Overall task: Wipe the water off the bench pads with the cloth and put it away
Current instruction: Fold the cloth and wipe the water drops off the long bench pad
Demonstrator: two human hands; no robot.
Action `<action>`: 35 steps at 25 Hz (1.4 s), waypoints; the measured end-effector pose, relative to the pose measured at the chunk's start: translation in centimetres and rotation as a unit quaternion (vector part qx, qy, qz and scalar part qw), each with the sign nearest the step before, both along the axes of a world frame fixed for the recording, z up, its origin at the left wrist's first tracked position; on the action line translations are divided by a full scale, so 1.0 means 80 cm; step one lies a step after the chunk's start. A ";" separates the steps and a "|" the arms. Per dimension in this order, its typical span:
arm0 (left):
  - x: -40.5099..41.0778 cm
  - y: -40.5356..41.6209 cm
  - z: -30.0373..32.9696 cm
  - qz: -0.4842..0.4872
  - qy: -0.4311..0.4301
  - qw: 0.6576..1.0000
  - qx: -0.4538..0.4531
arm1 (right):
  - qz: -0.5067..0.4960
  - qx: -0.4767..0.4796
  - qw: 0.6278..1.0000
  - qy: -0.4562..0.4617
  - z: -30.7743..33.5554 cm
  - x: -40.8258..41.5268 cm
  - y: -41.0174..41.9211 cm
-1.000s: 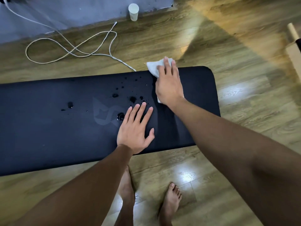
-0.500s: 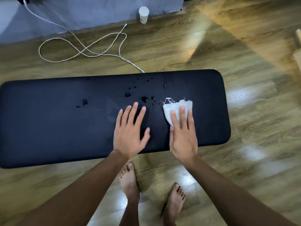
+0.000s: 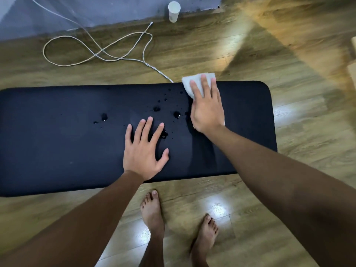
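The black bench pad runs with its long axis from nine o'clock to three o'clock across the wooden floor, and most of its left half looks dry, save one drop toward the middle. Near centre, the left hand rests flat on the pad with straight fingers spread apart, holding nothing, a drop sitting just off its index fingertip. Further drops are scattered at about one o'clock from that hand, between the two hands. To their right, the right hand presses the white cloth onto the pad's far edge with straight, slightly parted fingers; the cloth's far corner overhangs the rim. The remaining water lies at roughly eight to nine o'clock from the right fingertips, so this hand, the nearer one, would likely need to sweep left and toward the body. Wiping looks partly done; putting the cloth away is not yet begun.
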State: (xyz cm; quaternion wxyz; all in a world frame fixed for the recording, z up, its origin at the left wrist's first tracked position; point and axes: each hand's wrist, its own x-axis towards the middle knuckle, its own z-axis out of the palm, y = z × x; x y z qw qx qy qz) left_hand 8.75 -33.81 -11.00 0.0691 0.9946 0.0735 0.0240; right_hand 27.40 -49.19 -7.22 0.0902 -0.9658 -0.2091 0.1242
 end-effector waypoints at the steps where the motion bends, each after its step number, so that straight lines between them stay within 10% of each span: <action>1: 0.001 0.000 0.001 0.000 0.001 1.000 -0.001 | 0.000 -0.002 1.000 0.001 0.000 0.009 0.005; 11: -0.001 0.000 -0.002 0.000 0.014 1.000 -0.008 | -0.019 0.011 1.000 -0.005 -0.004 -0.183 -0.053; 20: -0.001 0.000 -0.007 -0.001 0.014 1.000 0.002 | -0.034 -0.015 0.999 0.002 -0.001 0.009 0.052; 35: 0.001 0.001 -0.006 0.013 0.009 1.000 0.003 | 0.044 0.007 0.999 -0.009 -0.006 -0.177 -0.063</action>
